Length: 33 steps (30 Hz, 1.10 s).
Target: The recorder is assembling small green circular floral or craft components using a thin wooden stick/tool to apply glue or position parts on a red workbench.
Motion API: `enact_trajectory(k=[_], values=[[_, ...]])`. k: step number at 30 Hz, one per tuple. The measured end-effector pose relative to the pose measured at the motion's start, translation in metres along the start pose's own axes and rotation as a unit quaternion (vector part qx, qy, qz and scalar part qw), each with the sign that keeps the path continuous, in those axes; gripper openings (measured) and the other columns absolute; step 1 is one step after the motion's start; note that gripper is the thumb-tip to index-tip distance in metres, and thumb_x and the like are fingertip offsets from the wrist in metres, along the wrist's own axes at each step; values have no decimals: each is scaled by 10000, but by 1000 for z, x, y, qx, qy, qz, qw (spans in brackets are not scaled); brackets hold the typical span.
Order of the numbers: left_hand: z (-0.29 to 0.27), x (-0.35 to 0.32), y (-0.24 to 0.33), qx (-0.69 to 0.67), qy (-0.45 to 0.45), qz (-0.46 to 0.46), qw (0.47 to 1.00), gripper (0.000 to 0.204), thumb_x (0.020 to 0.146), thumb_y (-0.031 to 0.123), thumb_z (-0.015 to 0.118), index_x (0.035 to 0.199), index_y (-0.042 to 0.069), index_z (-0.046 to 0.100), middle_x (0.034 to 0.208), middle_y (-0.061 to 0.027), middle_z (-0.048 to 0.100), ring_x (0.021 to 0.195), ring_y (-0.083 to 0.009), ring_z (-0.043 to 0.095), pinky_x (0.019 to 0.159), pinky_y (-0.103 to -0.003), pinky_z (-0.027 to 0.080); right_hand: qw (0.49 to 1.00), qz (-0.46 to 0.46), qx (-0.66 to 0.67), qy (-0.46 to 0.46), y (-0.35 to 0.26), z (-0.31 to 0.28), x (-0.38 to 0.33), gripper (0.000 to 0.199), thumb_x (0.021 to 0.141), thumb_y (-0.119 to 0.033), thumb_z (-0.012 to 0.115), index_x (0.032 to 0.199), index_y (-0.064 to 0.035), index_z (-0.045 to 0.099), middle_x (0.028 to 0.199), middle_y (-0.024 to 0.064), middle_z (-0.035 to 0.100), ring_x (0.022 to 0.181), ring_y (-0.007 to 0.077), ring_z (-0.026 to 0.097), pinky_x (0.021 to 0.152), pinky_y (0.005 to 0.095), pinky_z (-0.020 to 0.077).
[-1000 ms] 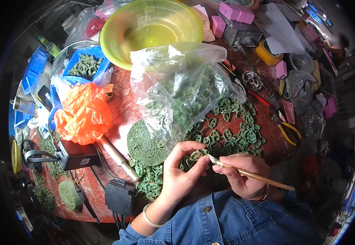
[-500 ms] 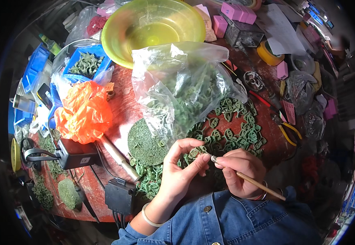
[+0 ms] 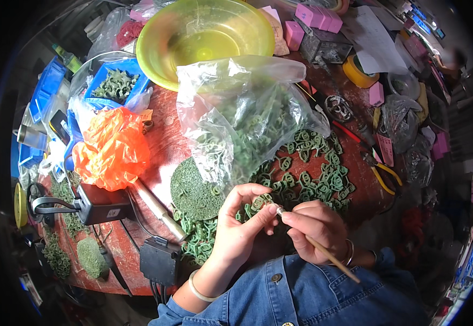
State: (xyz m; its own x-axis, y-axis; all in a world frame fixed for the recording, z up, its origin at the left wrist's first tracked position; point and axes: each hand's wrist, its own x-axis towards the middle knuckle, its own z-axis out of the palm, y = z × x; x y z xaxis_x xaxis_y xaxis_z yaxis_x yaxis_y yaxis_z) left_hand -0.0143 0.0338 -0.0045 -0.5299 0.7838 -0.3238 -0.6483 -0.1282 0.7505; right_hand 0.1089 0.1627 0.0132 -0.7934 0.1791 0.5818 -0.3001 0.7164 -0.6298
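Stick (image 3: 323, 254) now steeper; small green ring (image 3: 258, 203).

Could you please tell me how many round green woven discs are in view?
2: one green disc lies beside the clear bag; a smaller disc sits near the table's left edge. Others may be hidden.

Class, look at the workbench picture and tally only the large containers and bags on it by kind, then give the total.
Yellow-green plastic bowl: 1
Clear plastic bag of small green pieces: 1
Crumpled orange plastic bag: 1
Blue plastic tray of green pieces: 1
Total: 4
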Motion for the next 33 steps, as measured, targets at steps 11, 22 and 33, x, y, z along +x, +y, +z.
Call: enact_trajectory(k=[11, 22, 33], values=[[0, 0, -1, -19, -1, 6, 1000, 283, 885, -19, 658, 1144, 40, 560, 915, -44, 563, 711, -92, 590, 585, -212, 494, 999, -19, -35, -15, -2, 3, 1, 432, 813, -20, 718, 1212, 27, 558, 991, 82, 592, 842, 231, 608, 724, 353, 527], [3, 0, -1, 44, 26, 23, 998, 323, 864, -16, 682, 1153, 34, 546, 910, -35, 569, 688, -79, 592, 570, -197, 499, 998, -1, 57, -22, -3, 0, 2, 352, 841, -19, 678, 1179, 13, 585, 936, 84, 588, 795, 233, 608, 707, 340, 515], [1, -1, -11, 287, -68, 114, 949, 420, 828, 3, 715, 1186, 41, 498, 1000, -57, 620, 735, -77, 598, 574, -208, 504, 994, 101, 22, -26, 7, -7, 20, 345, 738, 68, 713, 1055, -39, 630, 896, 99, 643, 814, 258, 603, 761, 362, 488]])
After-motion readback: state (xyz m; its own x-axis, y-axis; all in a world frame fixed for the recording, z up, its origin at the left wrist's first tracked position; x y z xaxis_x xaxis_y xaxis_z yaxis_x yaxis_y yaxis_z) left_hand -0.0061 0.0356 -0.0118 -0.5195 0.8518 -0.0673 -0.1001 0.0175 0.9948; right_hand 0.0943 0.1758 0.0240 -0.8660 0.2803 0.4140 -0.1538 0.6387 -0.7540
